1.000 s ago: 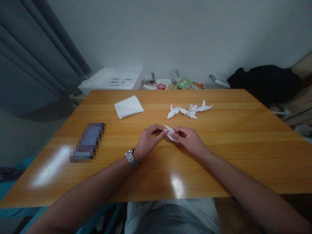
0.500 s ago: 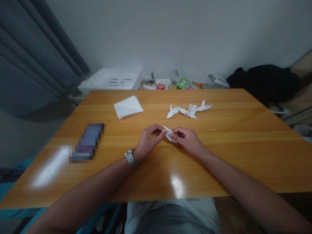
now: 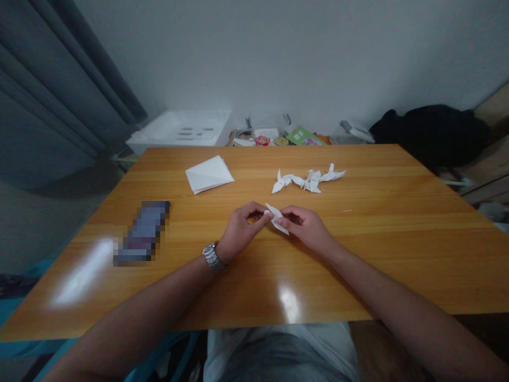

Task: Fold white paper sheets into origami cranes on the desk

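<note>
Between my two hands is a small folded white paper figure [image 3: 279, 218], narrow and pointed at both ends, held just above the table. My left hand [image 3: 247, 223] pinches its left side between thumb and fingers. From the right, my right hand [image 3: 306, 225] grips it the same way, the thumb lying on top. My fingertips hide part of the folds. Beyond my hands, several folded paper cranes [image 3: 312, 181] lie in a touching row. A stack of white paper sheets [image 3: 209, 175] rests at the back left.
The wooden table [image 3: 382, 265] carries a pixelated phone [image 3: 143, 232] at the left and a thin paper strip [image 3: 347, 210] at the right. Behind the far edge are a white foam tray [image 3: 186, 127], a green packet [image 3: 304, 137] and a black bag [image 3: 433, 132].
Almost nothing differs. The paper figure has tilted very slightly between my fingers; both hands keep their pinch in nearly the same place.
</note>
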A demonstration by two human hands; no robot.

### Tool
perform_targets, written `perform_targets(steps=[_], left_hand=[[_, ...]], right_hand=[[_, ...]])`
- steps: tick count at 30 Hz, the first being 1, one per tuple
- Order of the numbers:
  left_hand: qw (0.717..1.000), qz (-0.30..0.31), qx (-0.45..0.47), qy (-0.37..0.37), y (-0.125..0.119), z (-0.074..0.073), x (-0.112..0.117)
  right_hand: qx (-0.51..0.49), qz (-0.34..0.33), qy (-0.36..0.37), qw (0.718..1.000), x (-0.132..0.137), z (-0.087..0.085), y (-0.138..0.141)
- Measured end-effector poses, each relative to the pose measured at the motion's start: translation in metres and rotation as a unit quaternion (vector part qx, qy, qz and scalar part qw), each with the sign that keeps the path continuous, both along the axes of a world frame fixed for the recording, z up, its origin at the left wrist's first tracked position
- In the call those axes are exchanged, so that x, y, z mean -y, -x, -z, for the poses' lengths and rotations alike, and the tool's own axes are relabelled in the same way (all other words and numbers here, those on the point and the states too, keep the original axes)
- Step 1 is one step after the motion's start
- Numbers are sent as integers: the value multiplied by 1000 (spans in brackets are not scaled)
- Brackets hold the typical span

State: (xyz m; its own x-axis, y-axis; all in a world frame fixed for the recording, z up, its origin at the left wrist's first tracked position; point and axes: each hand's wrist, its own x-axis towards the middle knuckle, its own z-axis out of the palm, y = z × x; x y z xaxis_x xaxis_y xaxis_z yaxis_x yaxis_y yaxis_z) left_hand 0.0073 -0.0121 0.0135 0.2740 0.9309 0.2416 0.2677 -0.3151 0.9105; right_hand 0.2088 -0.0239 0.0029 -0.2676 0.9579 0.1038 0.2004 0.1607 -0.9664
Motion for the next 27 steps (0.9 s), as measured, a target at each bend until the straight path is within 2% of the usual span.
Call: perform_targets(steps=[3, 6, 9, 12, 16, 20, 23, 27], left_hand=[[1000, -4, 15, -3, 1, 0, -1], [999, -20, 24, -8, 2, 1, -1], [999, -38, 25, -17, 2, -1, -1], [999, -42, 23, -23, 2, -2, 0], [998, -51, 13, -28, 1, -2, 0], [1000, -11, 21, -17, 1, -2, 1], [996, 22, 78, -23, 3, -2, 1], [993, 19, 113, -16, 4, 2, -1]], right_hand=[[-20, 3, -8, 1000, 0, 2, 1], [-41, 37, -39, 998, -2, 3, 0], [-4, 71, -67, 995, -5, 4, -2], [24, 54, -48, 997, -5, 2, -4], [-7, 36, -25, 999, -5, 2, -4], [-46, 32, -9, 998, -5, 2, -4], [-61, 29, -18, 998, -7, -1, -5], [-67, 11, -19, 998, -6, -7, -8]])
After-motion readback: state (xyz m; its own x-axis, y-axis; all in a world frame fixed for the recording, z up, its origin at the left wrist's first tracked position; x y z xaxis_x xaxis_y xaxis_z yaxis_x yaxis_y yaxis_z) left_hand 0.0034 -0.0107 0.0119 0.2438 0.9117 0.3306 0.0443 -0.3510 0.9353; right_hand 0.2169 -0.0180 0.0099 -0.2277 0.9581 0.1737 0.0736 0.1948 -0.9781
